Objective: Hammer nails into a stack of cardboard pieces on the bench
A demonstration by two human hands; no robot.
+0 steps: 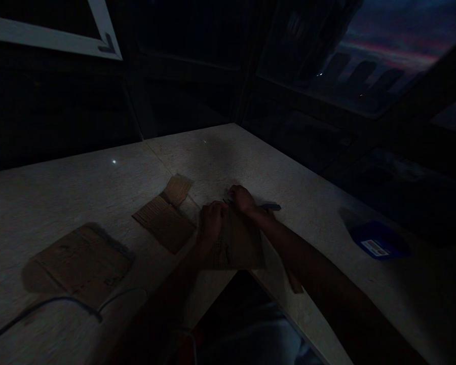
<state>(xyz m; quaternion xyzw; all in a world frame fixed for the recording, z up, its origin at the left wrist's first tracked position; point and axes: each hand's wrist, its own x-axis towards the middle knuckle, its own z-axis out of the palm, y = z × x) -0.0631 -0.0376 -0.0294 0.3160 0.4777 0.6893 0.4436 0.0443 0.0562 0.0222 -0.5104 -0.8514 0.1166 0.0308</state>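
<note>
The scene is very dark. A brown cardboard piece (237,246) lies at the near corner of a pale stone counter (251,162). My left hand (211,222) rests on the cardboard's left part with fingers curled, pressing it down. My right hand (242,198) is closed at the cardboard's top edge and grips a thin dark tool, perhaps a pen or knife (269,207), that sticks out to the right. Its tip is hidden between my hands.
Another cardboard piece with a small flap (165,220) lies just left of my hands, and a larger one (81,261) sits further left. A dark cable (61,301) curls near the front edge. A blue flat object (378,242) lies at the right. Windows surround the counter.
</note>
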